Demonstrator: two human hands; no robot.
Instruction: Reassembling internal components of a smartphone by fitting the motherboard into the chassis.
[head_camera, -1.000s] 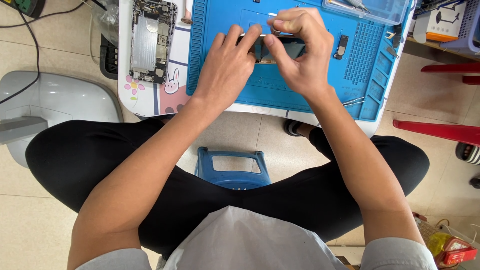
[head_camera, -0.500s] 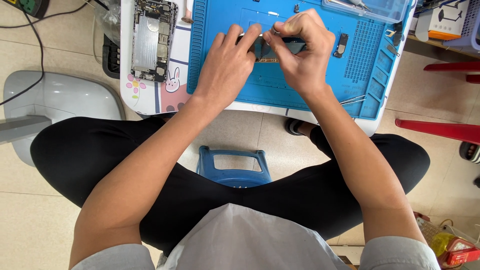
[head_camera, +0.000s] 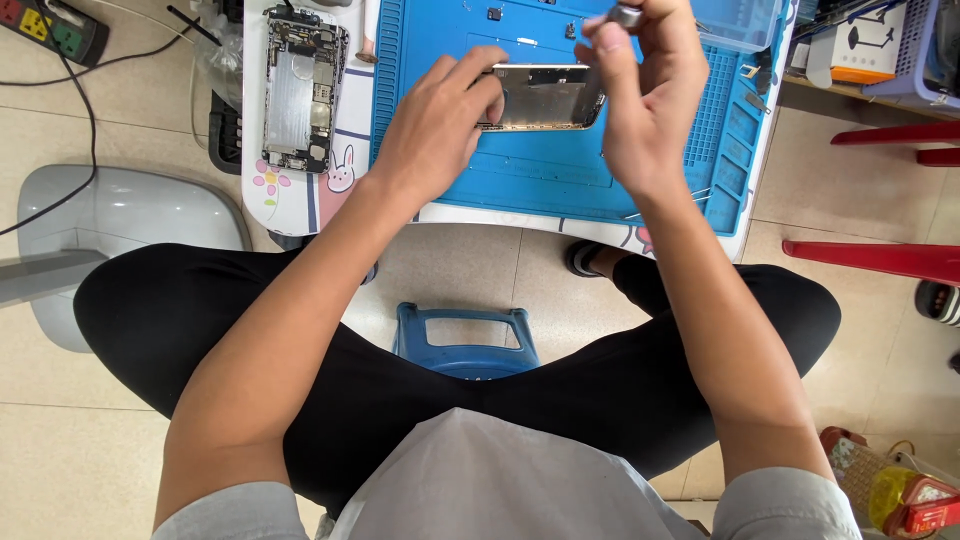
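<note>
The person sits on a blue stool (head_camera: 465, 340) at a low table (head_camera: 300, 195), legs spread wide, both bare hands over a blue mat (head_camera: 540, 175) that covers most of the tabletop.

The left hand (head_camera: 435, 125) lies palm down near the middle of the mat, fingers closed on the left end of a phone frame (head_camera: 545, 97). The frame is a thin silver shell, lying flat and lengthwise across the mat, its right end reaching under the right hand. The thumb and forefinger pinch its near-left corner and hold it against the mat.

The right hand (head_camera: 645, 95) is raised above the right end of the frame, toward the far edge of the mat. Its fingertips are pinched together on a small grey tool (head_camera: 627, 15), of which only the top shows; the tip is hidden behind the fingers, so whether it touches the frame cannot be told.

On the left part of the table, off the mat, lies a second phone (head_camera: 297, 90), opened, its board and metal shields showing, lengthwise toward the far edge. A few small dark parts (head_camera: 495, 13) lie on the mat's far edge. A clear plastic tray (head_camera: 745, 25) sits at the mat's far-right corner. On the floor to the left are a power strip (head_camera: 45, 25) and a grey fan base (head_camera: 110, 215); red stool legs (head_camera: 880, 260) stand to the right.
</note>
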